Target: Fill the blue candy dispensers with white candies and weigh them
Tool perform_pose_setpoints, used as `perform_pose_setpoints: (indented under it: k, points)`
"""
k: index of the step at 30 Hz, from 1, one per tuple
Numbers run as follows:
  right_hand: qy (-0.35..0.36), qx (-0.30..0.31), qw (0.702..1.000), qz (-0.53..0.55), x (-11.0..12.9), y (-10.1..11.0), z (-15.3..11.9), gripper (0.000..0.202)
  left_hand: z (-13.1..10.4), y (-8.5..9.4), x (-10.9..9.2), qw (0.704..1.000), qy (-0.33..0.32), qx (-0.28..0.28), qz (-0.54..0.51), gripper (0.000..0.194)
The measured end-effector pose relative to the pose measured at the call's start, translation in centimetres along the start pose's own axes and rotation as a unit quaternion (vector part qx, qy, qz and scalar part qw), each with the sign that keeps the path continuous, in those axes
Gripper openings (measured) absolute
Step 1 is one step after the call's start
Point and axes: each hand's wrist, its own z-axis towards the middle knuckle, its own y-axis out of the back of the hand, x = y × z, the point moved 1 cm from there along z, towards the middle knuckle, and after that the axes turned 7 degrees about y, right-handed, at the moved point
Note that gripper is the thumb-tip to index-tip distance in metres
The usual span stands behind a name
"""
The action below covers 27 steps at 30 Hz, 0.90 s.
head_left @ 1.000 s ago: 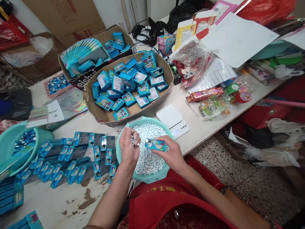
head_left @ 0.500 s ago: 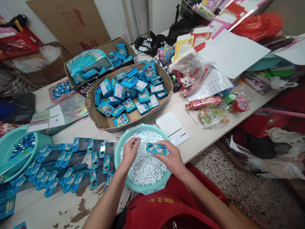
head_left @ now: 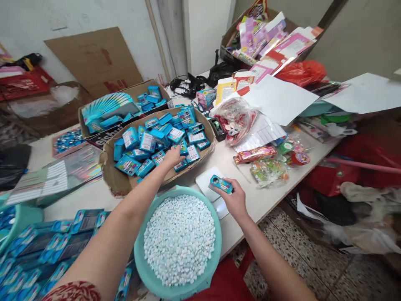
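Observation:
My left hand [head_left: 174, 156] reaches over the bowl into the oval cardboard tray [head_left: 108, 177]. Its fingers are closed on a small blue candy box [head_left: 182, 147] lying among many similar boxes. In my right hand [head_left: 234, 198] is another blue candy box [head_left: 221, 184], pinched between thumb and fingers and tilted, with a round window on its end. That box is held above the white scale [head_left: 203, 184]. Below my left forearm stands a turquoise bowl [head_left: 216, 251] full of small white and pale blue candies [head_left: 180, 240].
Rows of upright blue boxes [head_left: 62, 246] stand on the table at left. A second carton [head_left: 90, 131] holds flat cards and more boxes. At right lie wrapped sweets [head_left: 269, 171], a tape dispenser [head_left: 217, 128] and white paper sheets [head_left: 282, 98].
My left hand has gone from the candy bowl up to the boxes in the cardboard tray. My right hand has carried its candy box from over the bowl to above the scale.

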Motion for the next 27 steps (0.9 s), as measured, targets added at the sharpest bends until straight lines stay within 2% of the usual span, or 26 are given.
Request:
perform_pose_setpoints:
  k: [3, 6, 9, 12, 14, 16, 18, 19, 21, 23, 24, 25, 27]
  points:
    - [0.022, 0.001, 1.000, -0.021, -2.0, -1.2, 1.6, 0.033, 2.0, -1.5, -1.8, 0.998, 0.059, -0.013, -0.003, 0.077]
    - [0.030, 0.014, 0.999, -0.030, -3.3, -2.1, 2.5, 0.031, 2.8, -2.0, -3.2, 0.989, 0.142, -0.038, -0.017, 0.078]
    - [0.038, 0.022, 0.998, -0.044, -3.5, -1.7, 2.8, 0.043, 3.1, -1.1, -3.8, 0.982, 0.177, -0.032, -0.052, 0.074]
    - [0.053, -0.021, 0.996, -0.064, -2.2, 0.0, 2.3, 0.056, 2.0, 1.0, -2.6, 0.977, 0.164, 0.026, -0.132, 0.071]
    - [0.036, -0.066, 0.996, -0.047, -0.6, 1.1, 1.4, 0.052, -0.5, 2.5, -0.9, 0.970, 0.129, 0.052, -0.197, 0.064]
    - [-0.015, -0.082, 0.996, 0.025, 1.4, 1.5, -0.1, 0.049, -4.9, 3.7, 0.5, 0.953, 0.052, 0.047, -0.295, 0.057]
    - [-0.078, -0.036, 0.985, 0.152, 3.6, 0.8, -2.1, 0.056, -10.8, 4.0, 1.1, 0.907, -0.071, 0.051, -0.411, 0.051]
    - [-0.104, 0.007, 0.969, 0.224, 4.6, 0.1, -3.2, 0.063, -13.9, 3.7, 1.1, 0.889, -0.115, 0.079, -0.436, 0.052]
    - [-0.145, 0.084, 0.928, 0.333, 6.2, -1.3, -5.5, 0.079, -19.8, 2.5, 0.8, 0.873, -0.149, 0.142, -0.442, 0.054]
    - [-0.188, 0.103, 0.909, 0.358, 6.9, -2.1, -7.6, 0.081, -23.7, 0.6, 0.8, 0.873, -0.148, 0.167, -0.434, 0.056]
    - [-0.206, 0.109, 0.906, 0.353, 7.0, -2.2, -8.4, 0.079, -24.7, -0.6, 1.2, 0.872, -0.142, 0.178, -0.434, 0.051]
    - [-0.219, 0.122, 0.905, 0.344, 7.0, -1.9, -9.1, 0.077, -25.1, -1.8, 1.9, 0.879, -0.124, 0.165, -0.431, 0.044]
    - [-0.227, 0.175, 0.897, 0.336, 6.9, -1.0, -10.2, 0.080, -24.4, -4.5, 3.9, 0.912, -0.065, 0.088, -0.395, 0.032]
